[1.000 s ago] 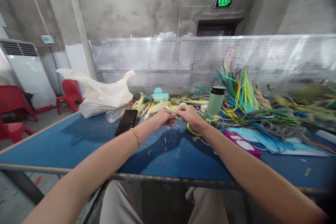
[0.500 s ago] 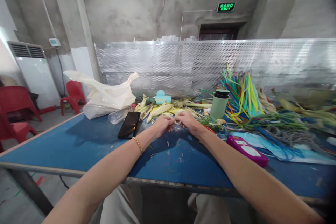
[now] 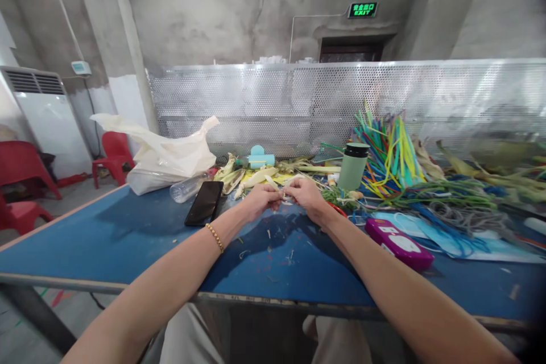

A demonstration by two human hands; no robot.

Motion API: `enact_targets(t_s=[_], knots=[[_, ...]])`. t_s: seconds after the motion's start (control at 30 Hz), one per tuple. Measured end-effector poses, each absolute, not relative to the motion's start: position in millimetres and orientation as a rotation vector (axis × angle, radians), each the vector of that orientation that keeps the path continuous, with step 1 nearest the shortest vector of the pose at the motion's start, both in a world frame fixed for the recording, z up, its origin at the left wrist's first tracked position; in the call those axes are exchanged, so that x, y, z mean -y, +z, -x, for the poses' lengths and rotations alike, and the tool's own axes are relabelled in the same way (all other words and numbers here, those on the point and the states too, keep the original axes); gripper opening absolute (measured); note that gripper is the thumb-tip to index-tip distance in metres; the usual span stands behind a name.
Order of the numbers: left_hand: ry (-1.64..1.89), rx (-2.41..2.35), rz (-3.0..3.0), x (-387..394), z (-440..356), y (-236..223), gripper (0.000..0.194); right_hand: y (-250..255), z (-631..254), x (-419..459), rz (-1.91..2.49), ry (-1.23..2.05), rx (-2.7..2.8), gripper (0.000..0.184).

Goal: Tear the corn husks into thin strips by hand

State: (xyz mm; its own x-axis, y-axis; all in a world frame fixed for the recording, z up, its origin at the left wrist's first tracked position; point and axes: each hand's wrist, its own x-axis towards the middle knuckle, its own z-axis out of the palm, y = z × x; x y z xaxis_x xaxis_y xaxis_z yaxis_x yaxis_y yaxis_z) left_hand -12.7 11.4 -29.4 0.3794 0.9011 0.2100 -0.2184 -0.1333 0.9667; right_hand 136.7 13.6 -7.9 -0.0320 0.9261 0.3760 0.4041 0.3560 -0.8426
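Observation:
My left hand [image 3: 261, 200] and my right hand [image 3: 307, 198] meet above the middle of the blue table [image 3: 273, 273]. Both have their fingers pinched on a pale strip of corn husk [image 3: 272, 183], which pokes up between them; the fingers mostly cover it. A gold bead bracelet [image 3: 214, 237] circles my left wrist. Just beyond the hands lie pale corn husks [image 3: 256, 177] in a loose heap. Small husk scraps [image 3: 268, 234] are scattered on the tabletop under my wrists.
At left are a phone [image 3: 204, 203], a clear bottle [image 3: 183, 190] and a white plastic bag [image 3: 173, 153]. On the right stand a green tumbler [image 3: 353, 169] and colourful strands [image 3: 394, 153], with a magenta box [image 3: 400, 244] and blue sheet [image 3: 507, 250] nearer. A perforated metal screen [image 3: 239, 102] rises behind.
My fingers have shifted slightly on the husk strip, and its end now shows more above my left hand. The whole view has moved a little, with things sliding leftward.

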Motion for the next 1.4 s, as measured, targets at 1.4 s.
enact_targets(t_s=[1.4], knots=[[1.013,-0.774,-1.509,-2.5,18.1,-18.5,0.020,-2.3,-156.4,-15.7,0.942,0.835,1.911,0.028]])
